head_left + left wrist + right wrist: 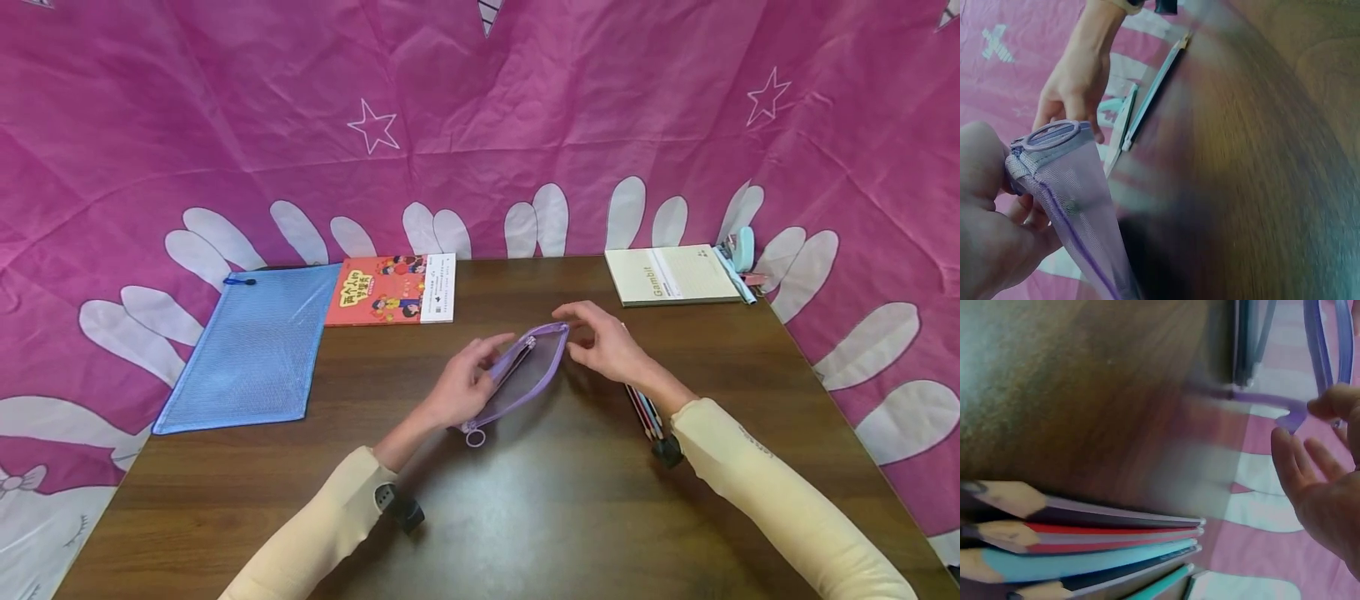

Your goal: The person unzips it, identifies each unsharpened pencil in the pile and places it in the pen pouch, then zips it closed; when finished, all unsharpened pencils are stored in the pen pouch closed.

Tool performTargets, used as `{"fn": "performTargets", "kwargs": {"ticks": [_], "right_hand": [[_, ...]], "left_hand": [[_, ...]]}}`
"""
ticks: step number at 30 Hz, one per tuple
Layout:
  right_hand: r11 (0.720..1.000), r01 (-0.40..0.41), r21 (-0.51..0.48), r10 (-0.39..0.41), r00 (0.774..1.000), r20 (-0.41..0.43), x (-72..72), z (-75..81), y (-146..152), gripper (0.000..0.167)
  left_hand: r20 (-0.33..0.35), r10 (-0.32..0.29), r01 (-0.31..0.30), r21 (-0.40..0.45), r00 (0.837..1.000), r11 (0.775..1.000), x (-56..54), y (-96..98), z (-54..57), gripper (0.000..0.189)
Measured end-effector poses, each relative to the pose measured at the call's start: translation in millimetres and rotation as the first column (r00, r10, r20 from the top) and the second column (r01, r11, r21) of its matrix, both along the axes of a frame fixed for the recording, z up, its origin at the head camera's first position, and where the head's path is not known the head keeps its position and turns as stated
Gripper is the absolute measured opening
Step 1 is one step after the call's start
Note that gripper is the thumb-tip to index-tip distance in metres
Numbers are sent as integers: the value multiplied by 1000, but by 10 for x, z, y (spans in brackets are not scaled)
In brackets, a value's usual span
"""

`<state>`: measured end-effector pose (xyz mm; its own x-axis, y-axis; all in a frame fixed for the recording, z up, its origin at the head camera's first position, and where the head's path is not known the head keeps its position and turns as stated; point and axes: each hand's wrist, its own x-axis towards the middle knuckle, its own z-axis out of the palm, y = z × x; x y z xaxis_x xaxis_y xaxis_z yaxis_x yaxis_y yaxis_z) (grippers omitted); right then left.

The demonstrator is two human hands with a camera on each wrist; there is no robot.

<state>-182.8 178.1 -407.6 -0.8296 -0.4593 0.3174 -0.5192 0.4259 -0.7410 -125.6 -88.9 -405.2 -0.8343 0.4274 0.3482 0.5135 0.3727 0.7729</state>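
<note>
A purple mesh zip pouch (536, 385) stands with its mouth spread and its ring pull (475, 437) toward me. My left hand (463, 385) grips its near left side, the thumb inside the mouth. Inside lies a slim dark item with a pale end (517, 360); its kind is unclear. Around the far corner of the pouch, my right hand (609, 342) has its thumb and fingers parted. In the right wrist view the fingertips (1282, 439) are close to that purple corner. Several pencils (1116, 556) lie on the table beneath my right forearm, partly hidden in the head view.
At the left lies a blue mesh zip bag (255, 350), beside a red picture book (382, 292). A cream notebook (675, 277) sits at the back right, with pale blue stationery (741, 254) by its edge. A pink printed cloth (480, 125) hangs behind the wooden table (525, 525).
</note>
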Motion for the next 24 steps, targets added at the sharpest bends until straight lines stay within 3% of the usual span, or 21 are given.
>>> {"fn": "performTargets", "kwargs": {"ticks": [4, 10, 18, 24], "right_hand": [[995, -96, -30, 96, 995, 1, -34, -81, -4, 50], [990, -132, -55, 132, 991, 11, -29, -102, -47, 38], [998, -55, -1, 55, 998, 8, -11, -75, 3, 28], [998, 10, 65, -11, 1000, 21, 4, -51, 49, 23]], "left_hand": [[18, -39, 38, 17, 999, 999, -15, -106, -33, 63], [51, -76, 73, 59, 996, 996, -70, -202, -80, 63], [121, 53, -66, 100, 991, 993, -87, -354, -98, 47], [45, 115, -117, 58, 992, 991, 27, -637, -261, 47]]}}
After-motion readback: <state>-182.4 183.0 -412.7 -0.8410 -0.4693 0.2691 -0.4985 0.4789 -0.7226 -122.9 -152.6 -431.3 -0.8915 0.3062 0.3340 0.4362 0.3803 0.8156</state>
